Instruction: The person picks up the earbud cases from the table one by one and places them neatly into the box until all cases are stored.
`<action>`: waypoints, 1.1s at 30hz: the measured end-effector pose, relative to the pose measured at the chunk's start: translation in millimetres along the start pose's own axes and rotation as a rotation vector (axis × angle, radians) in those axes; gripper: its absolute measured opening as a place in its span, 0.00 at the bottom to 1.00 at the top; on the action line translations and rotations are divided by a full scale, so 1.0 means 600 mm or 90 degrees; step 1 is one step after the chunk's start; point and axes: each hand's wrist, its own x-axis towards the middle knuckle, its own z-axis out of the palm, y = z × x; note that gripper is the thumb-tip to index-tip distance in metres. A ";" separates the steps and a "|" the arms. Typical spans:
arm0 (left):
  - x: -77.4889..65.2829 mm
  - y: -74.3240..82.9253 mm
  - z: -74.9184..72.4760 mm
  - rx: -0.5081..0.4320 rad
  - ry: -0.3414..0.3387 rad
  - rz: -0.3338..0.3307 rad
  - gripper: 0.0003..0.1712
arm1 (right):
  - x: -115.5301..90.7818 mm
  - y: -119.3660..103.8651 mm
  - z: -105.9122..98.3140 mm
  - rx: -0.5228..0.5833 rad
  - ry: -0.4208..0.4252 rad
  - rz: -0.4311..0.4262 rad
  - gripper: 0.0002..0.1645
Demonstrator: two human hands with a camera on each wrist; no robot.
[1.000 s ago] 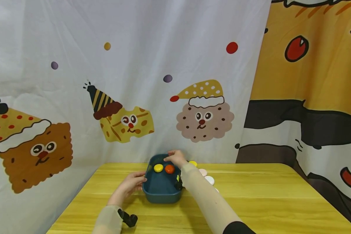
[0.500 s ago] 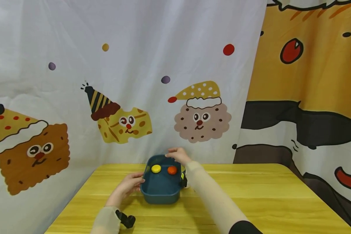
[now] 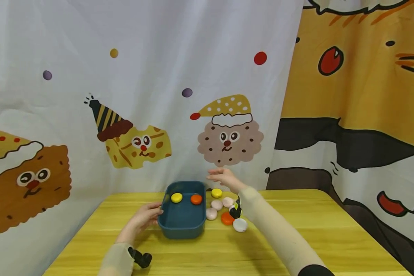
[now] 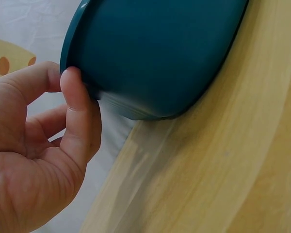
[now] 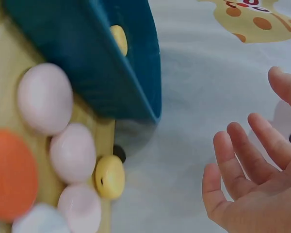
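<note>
A dark teal plastic bin (image 3: 183, 219) with rounded corners stands on the left part of the table. My left hand (image 3: 145, 218) pinches its left rim between thumb (image 4: 77, 104) and fingers. Inside lie a smooth yellow disc (image 3: 176, 197) and an orange disc (image 3: 196, 199). My right hand (image 3: 226, 179) is raised beyond the bin's far right corner, fingers spread and holding nothing. Below it, several smooth rounded discs cluster right of the bin: a yellow one (image 5: 110, 177), pink ones (image 5: 45, 98), an orange one (image 5: 9, 174) and a white one (image 3: 240, 225).
The wooden table (image 3: 317, 234) runs up to a white curtain (image 3: 151, 76) printed with cartoon figures. A small black piece (image 5: 119, 153) lies by the yellow disc at the far table edge. Each sleeve bears a black wrist mount (image 3: 140, 257).
My right hand has moved away from the bin's far right corner, out to the right and slightly up. The discs beside the bin now show. My left hand stays at the rim.
</note>
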 end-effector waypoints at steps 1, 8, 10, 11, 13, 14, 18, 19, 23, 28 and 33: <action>0.001 0.000 -0.001 0.002 -0.001 0.000 0.33 | -0.007 0.002 -0.006 -0.004 0.003 0.000 0.27; -0.001 0.003 -0.001 0.011 0.003 -0.006 0.33 | -0.049 0.026 -0.040 -0.008 0.008 0.012 0.27; -0.002 0.003 0.002 0.015 0.003 -0.006 0.34 | -0.065 0.034 -0.048 0.004 0.004 0.019 0.28; -0.003 0.003 0.001 0.015 0.007 -0.007 0.34 | -0.070 0.038 -0.049 0.010 0.001 0.023 0.29; -0.005 0.003 -0.001 0.014 0.013 -0.011 0.34 | -0.083 0.045 -0.051 0.020 -0.004 0.028 0.29; -0.005 0.003 -0.001 0.013 0.016 -0.014 0.34 | -0.089 0.049 -0.052 0.024 -0.005 0.030 0.29; -0.004 0.003 -0.003 0.006 0.026 -0.024 0.33 | -0.110 0.069 -0.054 0.024 -0.012 0.043 0.28; -0.004 0.003 -0.003 0.003 0.028 -0.026 0.33 | -0.115 0.074 -0.055 0.021 -0.015 0.045 0.28; -0.001 0.003 -0.002 0.002 0.029 -0.023 0.32 | -0.134 0.099 -0.062 0.013 -0.021 0.049 0.29; 0.001 0.002 0.001 0.002 0.018 -0.018 0.33 | -0.161 0.139 -0.074 0.005 -0.039 0.053 0.29; 0.000 -0.001 -0.003 0.000 0.008 -0.015 0.33 | -0.181 0.164 -0.078 0.019 -0.076 0.053 0.28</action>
